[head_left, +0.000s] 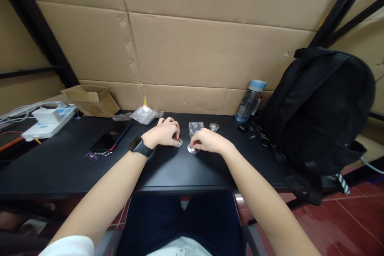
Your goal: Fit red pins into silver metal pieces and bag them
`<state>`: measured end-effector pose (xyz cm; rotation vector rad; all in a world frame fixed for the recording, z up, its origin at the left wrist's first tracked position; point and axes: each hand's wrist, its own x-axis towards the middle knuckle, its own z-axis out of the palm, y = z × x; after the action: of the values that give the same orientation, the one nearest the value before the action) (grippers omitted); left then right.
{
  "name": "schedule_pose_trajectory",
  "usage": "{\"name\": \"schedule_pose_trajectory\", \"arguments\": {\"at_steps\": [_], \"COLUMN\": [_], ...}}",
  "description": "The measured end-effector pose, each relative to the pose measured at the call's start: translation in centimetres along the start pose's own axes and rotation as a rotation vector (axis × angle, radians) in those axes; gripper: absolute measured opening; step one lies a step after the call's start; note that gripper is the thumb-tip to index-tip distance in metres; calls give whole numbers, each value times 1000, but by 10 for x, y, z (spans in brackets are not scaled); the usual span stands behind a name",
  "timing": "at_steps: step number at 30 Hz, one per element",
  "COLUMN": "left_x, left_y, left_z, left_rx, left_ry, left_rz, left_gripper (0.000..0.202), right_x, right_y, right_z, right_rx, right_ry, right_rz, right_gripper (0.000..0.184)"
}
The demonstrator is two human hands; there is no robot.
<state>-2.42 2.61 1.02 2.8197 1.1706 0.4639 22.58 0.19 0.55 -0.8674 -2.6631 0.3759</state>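
Observation:
My left hand (167, 132), a dark watch on its wrist, is closed over a shiny silver disc (179, 143) lying on the desk. Its fingertips pinch something small and red above that disc. Beside it, my right hand (208, 140) grips a similar small red piece (194, 143) over a second silver disc (193, 151). Fingers hide most of both red pieces, so their kind cannot be made out. Just behind the right hand lies a small clear plastic bag (196, 127). A third silver round piece (214, 127) rests to its right.
Crumpled clear plastic bags (145, 115), a phone (109, 136) and a pen (122, 136) lie left on the black desk (186, 172). Farther left are an open cardboard box (96, 106) and a power strip (49, 124). A bottle (249, 102) and black backpack (321, 116) stand right.

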Motion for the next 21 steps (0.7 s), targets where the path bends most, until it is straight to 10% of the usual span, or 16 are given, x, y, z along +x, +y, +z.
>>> {"name": "schedule_pose_trajectory", "arguments": {"at_steps": [16, 21], "left_x": [-8, -11], "left_y": [5, 12], "left_z": [-16, -22], "left_rx": [5, 18], "left_ry": [86, 190], "left_rz": [75, 57], "left_gripper": [14, 16], "right_x": [-7, -6], "right_y": [-6, -6], "right_z": [-7, -20], "right_rx": [-48, 42], "right_ry": [48, 300], "right_rz": [-4, -9], "right_gripper": [18, 11]}}
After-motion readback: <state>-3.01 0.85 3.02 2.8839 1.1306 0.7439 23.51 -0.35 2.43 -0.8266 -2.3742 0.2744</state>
